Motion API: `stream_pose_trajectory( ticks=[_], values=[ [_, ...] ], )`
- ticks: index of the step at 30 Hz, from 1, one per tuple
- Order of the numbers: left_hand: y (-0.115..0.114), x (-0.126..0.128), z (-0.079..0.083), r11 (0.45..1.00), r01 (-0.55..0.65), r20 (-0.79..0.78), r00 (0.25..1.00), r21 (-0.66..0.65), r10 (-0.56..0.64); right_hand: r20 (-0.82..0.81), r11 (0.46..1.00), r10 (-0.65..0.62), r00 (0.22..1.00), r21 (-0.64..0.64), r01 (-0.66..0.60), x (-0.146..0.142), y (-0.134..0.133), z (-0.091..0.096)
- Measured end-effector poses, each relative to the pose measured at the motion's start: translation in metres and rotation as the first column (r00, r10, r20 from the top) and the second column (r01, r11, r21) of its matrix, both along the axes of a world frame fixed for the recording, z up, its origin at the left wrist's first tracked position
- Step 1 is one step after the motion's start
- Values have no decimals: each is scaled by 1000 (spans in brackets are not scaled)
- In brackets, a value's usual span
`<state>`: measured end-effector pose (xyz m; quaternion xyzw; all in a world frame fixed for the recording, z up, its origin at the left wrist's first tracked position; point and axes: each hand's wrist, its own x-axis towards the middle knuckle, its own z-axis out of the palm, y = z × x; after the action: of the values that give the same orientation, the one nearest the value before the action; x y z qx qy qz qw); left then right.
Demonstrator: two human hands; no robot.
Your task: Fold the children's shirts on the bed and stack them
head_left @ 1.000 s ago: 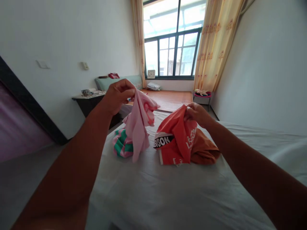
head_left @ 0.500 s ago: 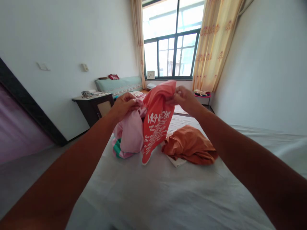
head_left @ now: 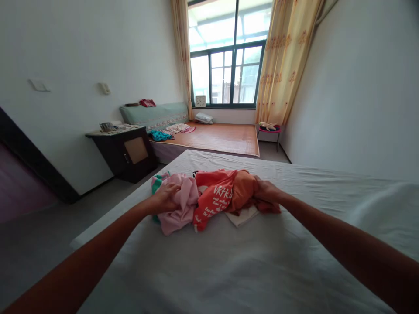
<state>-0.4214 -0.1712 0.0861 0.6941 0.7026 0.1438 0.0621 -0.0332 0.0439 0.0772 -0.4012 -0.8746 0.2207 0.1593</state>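
A heap of clothes lies on a bed covered by a pale sheet. My left hand rests on a pink garment, fingers curled into the cloth. Under it peeks a pink-and-green striped piece. A red shirt with white lettering lies in the middle of the heap. My right hand grips a rust-orange garment at the heap's right side. A white piece of cloth sticks out below the orange one.
A dark bedside cabinet stands left of the bed on the grey floor. Beyond is a second bed with a bamboo mat and loose clothes. A small stool stands by the yellow curtain and the window.
Both hands came down from chest height to the bed. The pink garment and the red shirt, held up before, now lie bunched together with the orange one.
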Motion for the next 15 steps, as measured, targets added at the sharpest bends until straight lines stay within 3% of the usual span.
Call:
stream_pose_trajectory(
  ticks=[2, 5, 8, 10, 12, 13, 15],
  values=[
    [7, 13, -2, 996, -15, 6, 1000, 85, 15, -249, 992, -20, 968, -124, -11, -24, -5, 11],
    [14, 14, 13, 972, -121, 259, 964, 203, 66, -662, 941, -79, 745, -296, -164, -56, -3, 53],
    [16, 7, 45, 875, -337, 627, 777, 348, 50, -832, 877, -82, 548, -322, -357, -81, -2, 102],
    [17, 7, 63, 780, -471, 763, 646, 413, -15, -885, 834, -50, 463, -292, -467, -95, -6, 124],
    [16, 10, 71, 745, -540, 826, 564, 391, -25, -889, 808, -38, 457, -296, -509, -105, -12, 131],
    [14, 12, 70, 769, -541, 843, 538, 339, 7, -862, 807, -32, 506, -321, -495, -108, -15, 130],
    [11, 13, 59, 866, -464, 840, 531, 184, 106, -727, 828, 7, 687, -381, -412, -110, -20, 119]
  ],
)
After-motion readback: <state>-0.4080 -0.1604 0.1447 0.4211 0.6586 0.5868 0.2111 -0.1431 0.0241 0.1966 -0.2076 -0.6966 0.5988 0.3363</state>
